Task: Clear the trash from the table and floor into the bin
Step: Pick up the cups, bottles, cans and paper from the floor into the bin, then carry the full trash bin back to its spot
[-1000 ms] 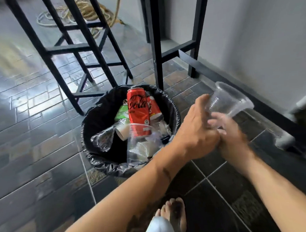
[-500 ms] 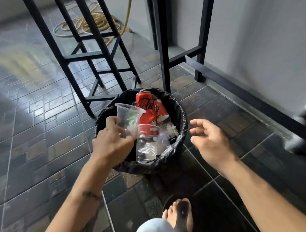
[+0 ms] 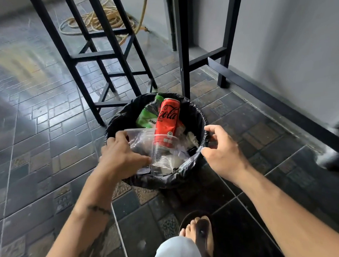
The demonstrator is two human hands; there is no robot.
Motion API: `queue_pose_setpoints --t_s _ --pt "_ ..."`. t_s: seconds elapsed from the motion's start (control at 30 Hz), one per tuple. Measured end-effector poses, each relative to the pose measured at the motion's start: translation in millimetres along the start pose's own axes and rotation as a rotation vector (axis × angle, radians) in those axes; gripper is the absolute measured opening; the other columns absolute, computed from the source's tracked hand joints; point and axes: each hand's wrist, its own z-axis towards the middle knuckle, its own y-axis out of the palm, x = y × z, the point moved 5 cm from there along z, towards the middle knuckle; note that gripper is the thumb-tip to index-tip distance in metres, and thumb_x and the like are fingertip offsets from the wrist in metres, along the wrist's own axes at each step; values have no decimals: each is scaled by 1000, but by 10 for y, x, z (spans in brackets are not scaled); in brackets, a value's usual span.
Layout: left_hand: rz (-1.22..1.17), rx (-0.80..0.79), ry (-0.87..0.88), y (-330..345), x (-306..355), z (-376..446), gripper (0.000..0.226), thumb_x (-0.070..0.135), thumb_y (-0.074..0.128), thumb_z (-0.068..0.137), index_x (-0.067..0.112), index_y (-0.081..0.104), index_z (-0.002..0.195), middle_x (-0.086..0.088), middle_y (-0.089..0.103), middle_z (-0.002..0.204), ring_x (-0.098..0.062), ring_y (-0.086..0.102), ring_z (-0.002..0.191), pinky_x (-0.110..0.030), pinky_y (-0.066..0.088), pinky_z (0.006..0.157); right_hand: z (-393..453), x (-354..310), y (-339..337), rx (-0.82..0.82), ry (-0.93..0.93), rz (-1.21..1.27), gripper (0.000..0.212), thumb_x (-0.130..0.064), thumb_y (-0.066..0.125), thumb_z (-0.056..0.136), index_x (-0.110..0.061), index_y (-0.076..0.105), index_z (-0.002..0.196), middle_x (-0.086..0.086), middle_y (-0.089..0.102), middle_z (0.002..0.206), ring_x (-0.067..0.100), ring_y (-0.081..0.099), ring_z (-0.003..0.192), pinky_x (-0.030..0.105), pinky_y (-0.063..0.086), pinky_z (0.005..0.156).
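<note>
The left hand (image 3: 123,157) curls its fingers round a clear plastic cup (image 3: 140,139), holding it upright just inside the near left rim of the bin (image 3: 200,117). The right hand (image 3: 222,151) hangs beside the bin's right rim with fingers loosely bent, holding nothing; it may brush the black liner. In the bin, a red can (image 3: 167,118) leans against a green bottle (image 3: 146,115), with another clear cup (image 3: 161,150) in front.

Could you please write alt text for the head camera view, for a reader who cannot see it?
A person's left hand holds a clear plastic cup over a black-lined bin on a tiled floor, while the right hand hovers open at the rim. Inside are a red Coca-Cola can, a green bottle and another clear cup; black stool legs stand behind.
</note>
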Motion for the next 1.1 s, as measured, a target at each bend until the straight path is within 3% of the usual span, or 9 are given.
queue_pose_setpoints --t_s 0.07,0.23,0.33,0.5,0.7,0.87,0.97,1.03,1.1 --pt "-235 2 72 -75 24 -7 120 55 86 51 23 27 150 -11 51 137 -31 51 123 -48 47 104 -24 7 8 -1 -1 9 53 -13 61 84 -27 49 133 -5 55 124 9 46 109 23 32 90" --pt "-169 172 160 47 158 1 72 37 67 90 19 32 150 -13 56 140 -32 52 127 -46 41 108 -66 -19 -16 5 16 5 55 -13 60 85 -28 45 136 -3 53 119 12 46 104 22 32 85" --pt "-9 117 95 158 118 64 59 46 62 84 17 47 133 -13 60 131 -37 52 124 -50 41 106 -54 -52 -36 15 20 -5 55 -14 62 84 -30 45 134 0 54 118 19 55 104 28 40 84" --pt "-31 24 119 -54 84 26 95 64 55 65 26 33 149 -13 49 142 -35 44 132 -54 39 109 -3 -130 -74 47 17 -32 57 -17 62 83 -29 44 136 1 51 124 23 55 114 37 44 99" --pt "-342 95 190 -413 41 75 69 41 53 68 36 52 137 1 58 132 -21 51 126 -48 42 107 175 -234 -31 126 -64 -107 64 -17 59 88 -16 36 149 5 40 150 23 44 134 35 35 112" --pt "-383 286 169 -364 -151 346 51 22 59 86 28 57 137 -1 55 136 -20 49 129 -40 36 113 443 -271 127 142 -131 -160 61 -8 48 94 -10 30 153 5 32 157 20 34 143 10 17 106" --pt "-477 245 199 -147 -341 532 60 11 58 81 34 59 137 5 54 146 -17 50 133 -37 33 117 518 -224 238 157 -147 -144 62 2 44 92 -6 31 152 7 31 158 20 32 144 -9 6 96" --pt "-727 204 131 -70 -486 623 71 -3 48 77 42 63 129 3 66 133 -18 67 104 -36 55 94 517 -188 284 201 -144 -101 67 11 41 85 -4 36 150 8 35 157 19 34 143 -9 6 97" --pt "-908 188 45 -19 -533 672 85 -21 35 75 37 65 129 2 74 118 -19 69 78 -23 57 58 502 -157 286 275 -106 -26 71 9 37 76 -3 45 145 8 44 152 20 41 139 -5 13 102"
